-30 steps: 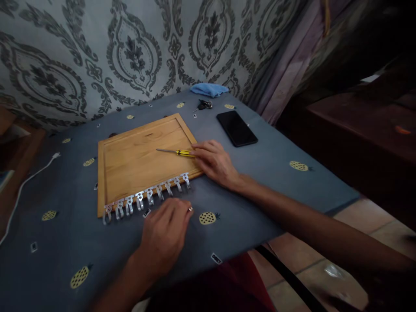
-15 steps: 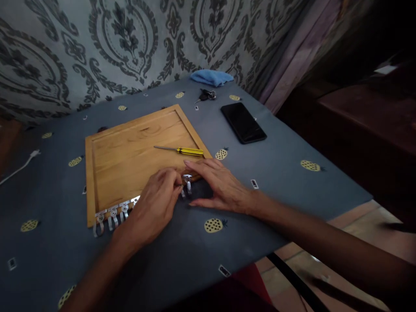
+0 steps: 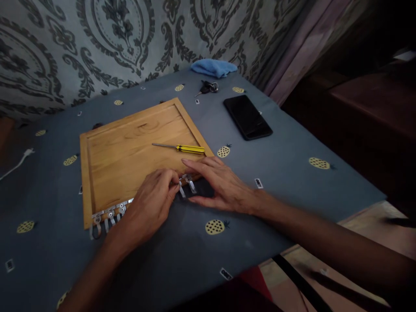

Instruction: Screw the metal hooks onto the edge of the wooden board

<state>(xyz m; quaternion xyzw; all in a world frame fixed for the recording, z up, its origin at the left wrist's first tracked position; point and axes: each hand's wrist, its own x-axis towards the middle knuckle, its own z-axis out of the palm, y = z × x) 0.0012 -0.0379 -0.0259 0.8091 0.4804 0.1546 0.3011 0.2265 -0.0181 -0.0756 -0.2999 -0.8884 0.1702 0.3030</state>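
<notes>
A metal hook rail (image 3: 111,212) runs along the near edge of a wooden framed board (image 3: 130,143). Several silvery hooks hang from it over the edge; my left hand (image 3: 147,201) covers its middle part. The thumb and index finger of that hand are pinched together beside the hooks near the rail's right end, and whatever is between the tips is too small to make out. Around this end, my right hand (image 3: 225,186) rests with fingers stretched over the frame's corner and thumb apart below. A yellow-handled screwdriver (image 3: 190,149) lies on the board, its tip pointing left.
To the board's right lies a black phone (image 3: 247,117). Keys (image 3: 207,88) and a folded blue cloth (image 3: 213,68) are at the back, by the patterned curtain (image 3: 117,34). A white cable (image 3: 17,164) lies at the left on the pineapple-print tablecloth (image 3: 286,203).
The view has shifted slightly. Both hands keep nearly the same place on the board, and the hooks between them show a little more clearly. The screwdriver has not moved on the board.
</notes>
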